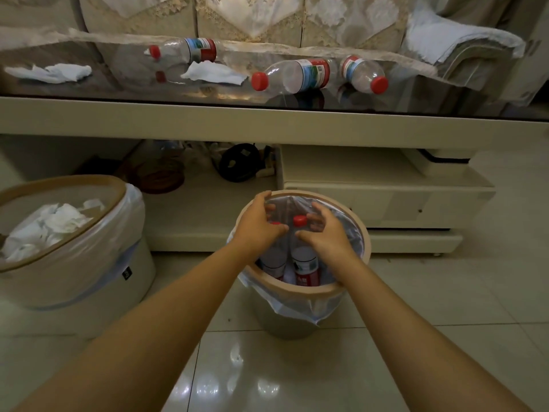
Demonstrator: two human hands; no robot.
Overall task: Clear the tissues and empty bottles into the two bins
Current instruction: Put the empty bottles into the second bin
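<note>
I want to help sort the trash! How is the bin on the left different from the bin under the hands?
The left bin holds crumpled white tissues; the middle bin holds bottles with red caps. No hand is at the left bin, while the left hand and right hand reach into the middle bin. Both are round, tan-rimmed, and lined with clear bags.
</note>
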